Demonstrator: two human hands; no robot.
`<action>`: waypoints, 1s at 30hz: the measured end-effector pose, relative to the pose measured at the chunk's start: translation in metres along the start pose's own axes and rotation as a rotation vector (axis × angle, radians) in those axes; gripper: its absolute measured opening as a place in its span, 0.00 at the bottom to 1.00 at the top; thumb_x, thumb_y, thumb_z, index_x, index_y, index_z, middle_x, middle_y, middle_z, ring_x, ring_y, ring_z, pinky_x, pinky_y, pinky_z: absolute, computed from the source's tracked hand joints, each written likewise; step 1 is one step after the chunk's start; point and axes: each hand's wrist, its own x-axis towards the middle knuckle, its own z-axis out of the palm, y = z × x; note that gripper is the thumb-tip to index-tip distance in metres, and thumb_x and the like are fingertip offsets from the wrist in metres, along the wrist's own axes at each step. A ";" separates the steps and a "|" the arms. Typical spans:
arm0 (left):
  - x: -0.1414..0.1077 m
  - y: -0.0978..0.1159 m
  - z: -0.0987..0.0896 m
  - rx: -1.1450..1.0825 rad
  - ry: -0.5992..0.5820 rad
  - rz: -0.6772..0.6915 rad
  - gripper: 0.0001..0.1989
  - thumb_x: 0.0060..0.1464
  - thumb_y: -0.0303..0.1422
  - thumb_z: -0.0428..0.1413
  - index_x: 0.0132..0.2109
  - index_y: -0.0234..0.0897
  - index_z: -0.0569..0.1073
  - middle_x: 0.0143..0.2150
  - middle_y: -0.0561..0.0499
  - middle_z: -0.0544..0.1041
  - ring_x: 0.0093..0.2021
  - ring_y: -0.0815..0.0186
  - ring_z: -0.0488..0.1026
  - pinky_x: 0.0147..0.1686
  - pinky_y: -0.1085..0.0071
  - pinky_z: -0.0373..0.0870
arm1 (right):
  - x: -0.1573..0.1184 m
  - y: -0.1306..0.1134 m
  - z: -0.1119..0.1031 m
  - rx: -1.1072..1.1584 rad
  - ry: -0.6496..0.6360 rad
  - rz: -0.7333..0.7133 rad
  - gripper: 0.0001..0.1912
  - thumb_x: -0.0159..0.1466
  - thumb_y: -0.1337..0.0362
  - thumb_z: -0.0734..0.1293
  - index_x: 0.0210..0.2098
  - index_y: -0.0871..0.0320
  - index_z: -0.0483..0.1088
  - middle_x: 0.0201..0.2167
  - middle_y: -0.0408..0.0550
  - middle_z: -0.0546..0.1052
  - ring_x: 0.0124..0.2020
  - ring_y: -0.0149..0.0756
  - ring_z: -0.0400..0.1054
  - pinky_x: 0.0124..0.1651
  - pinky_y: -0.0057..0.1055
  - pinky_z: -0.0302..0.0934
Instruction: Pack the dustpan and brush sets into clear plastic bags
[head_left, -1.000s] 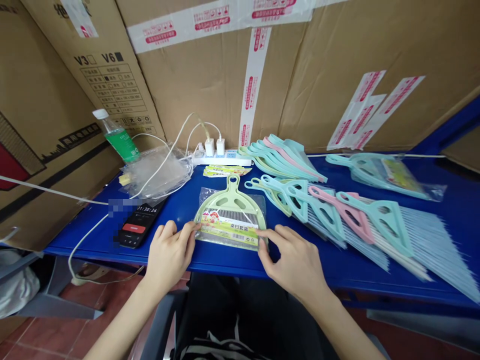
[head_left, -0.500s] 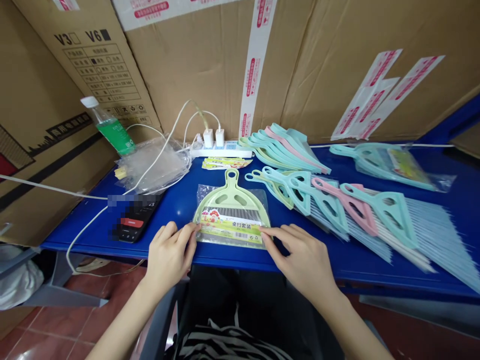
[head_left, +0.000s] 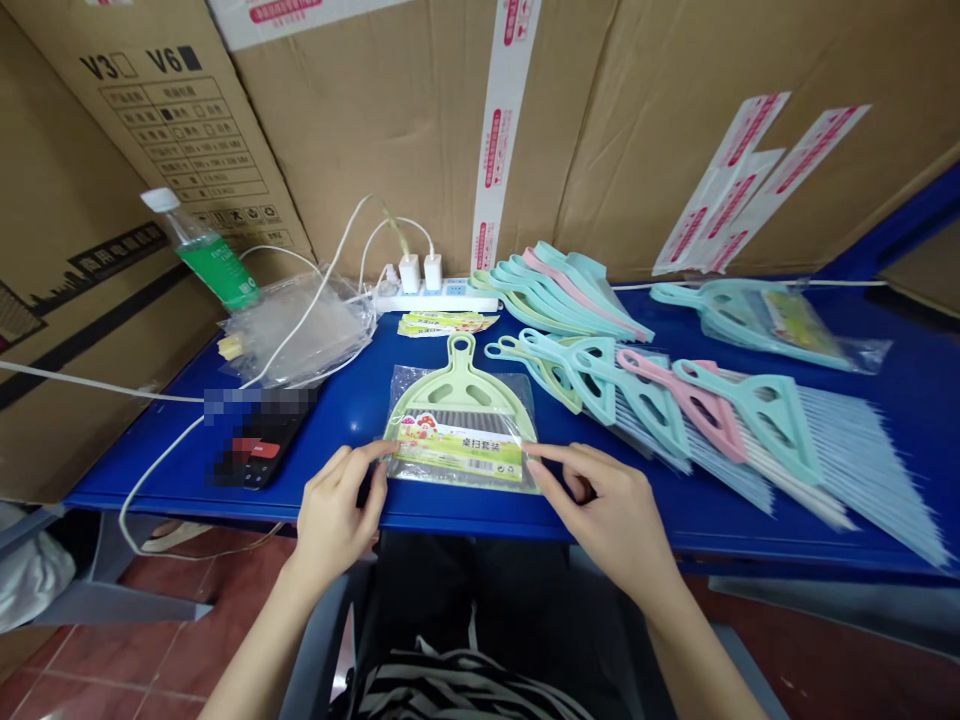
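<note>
A light green dustpan with a grey-bristled brush lies flat in a clear plastic bag, its handle sticking out at the far end. Across the near part of the bag is a printed label card with red mushrooms. My left hand has thumb and index finger at the bag's left edge, beside the card. At the right edge, my right hand does the same, index finger stretched along the card's side. Both hands lightly pinch the bag; the other fingers are curled in.
Several brushes fan out on the right, with stacked dustpans behind. A bagged blue dustpan set lies back right. Label cards, clear bags, a power strip, a phone and a bottle are also there.
The label card lies straighter and flatter now. My index fingers have stretched out more along the bag's sides, and the view has shifted slightly.
</note>
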 end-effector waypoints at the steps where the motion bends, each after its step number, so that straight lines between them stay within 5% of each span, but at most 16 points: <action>1: 0.000 0.000 0.000 -0.005 -0.004 -0.007 0.10 0.66 0.27 0.47 0.47 0.38 0.71 0.38 0.50 0.81 0.29 0.67 0.72 0.33 0.71 0.71 | 0.000 0.000 0.000 0.002 0.003 -0.003 0.16 0.68 0.58 0.62 0.37 0.57 0.81 0.15 0.36 0.56 0.16 0.28 0.55 0.21 0.27 0.51; 10: -0.003 0.000 -0.001 -0.029 -0.014 -0.061 0.11 0.66 0.28 0.46 0.48 0.38 0.73 0.26 0.54 0.74 0.22 0.68 0.65 0.26 0.71 0.66 | 0.000 -0.004 -0.001 0.006 0.025 -0.035 0.15 0.68 0.59 0.61 0.37 0.56 0.80 0.16 0.37 0.57 0.16 0.28 0.54 0.20 0.27 0.51; 15: -0.003 0.001 -0.001 -0.020 0.079 -0.007 0.09 0.64 0.24 0.50 0.47 0.38 0.72 0.35 0.50 0.80 0.29 0.67 0.70 0.29 0.71 0.66 | 0.000 -0.003 -0.001 -0.012 0.063 -0.076 0.14 0.69 0.62 0.62 0.37 0.55 0.80 0.17 0.38 0.58 0.17 0.29 0.56 0.21 0.27 0.53; 19: -0.005 0.007 0.001 0.057 0.172 0.091 0.11 0.61 0.20 0.51 0.46 0.38 0.71 0.41 0.49 0.83 0.35 0.66 0.73 0.37 0.68 0.67 | -0.002 -0.006 0.001 -0.149 0.278 -0.218 0.09 0.67 0.67 0.65 0.37 0.57 0.79 0.21 0.43 0.68 0.24 0.33 0.62 0.28 0.29 0.60; 22: -0.003 0.018 0.005 0.065 0.134 0.182 0.13 0.61 0.20 0.50 0.49 0.37 0.71 0.45 0.47 0.83 0.39 0.64 0.75 0.41 0.67 0.68 | -0.008 -0.016 0.009 -0.250 0.366 -0.338 0.07 0.64 0.72 0.67 0.36 0.57 0.78 0.27 0.48 0.77 0.33 0.38 0.69 0.38 0.33 0.63; 26: 0.004 0.035 0.014 0.084 0.062 0.274 0.15 0.61 0.20 0.48 0.53 0.33 0.70 0.47 0.45 0.82 0.46 0.61 0.75 0.47 0.66 0.67 | -0.013 -0.032 0.028 -0.223 0.195 -0.398 0.10 0.68 0.69 0.63 0.45 0.59 0.76 0.41 0.49 0.83 0.51 0.43 0.71 0.50 0.39 0.60; 30: 0.011 0.040 0.021 0.094 -0.014 0.249 0.19 0.60 0.21 0.46 0.57 0.33 0.68 0.45 0.46 0.83 0.48 0.60 0.75 0.48 0.65 0.67 | -0.010 -0.034 0.038 -0.286 0.065 -0.440 0.15 0.70 0.67 0.59 0.49 0.66 0.74 0.44 0.56 0.82 0.56 0.46 0.70 0.55 0.42 0.58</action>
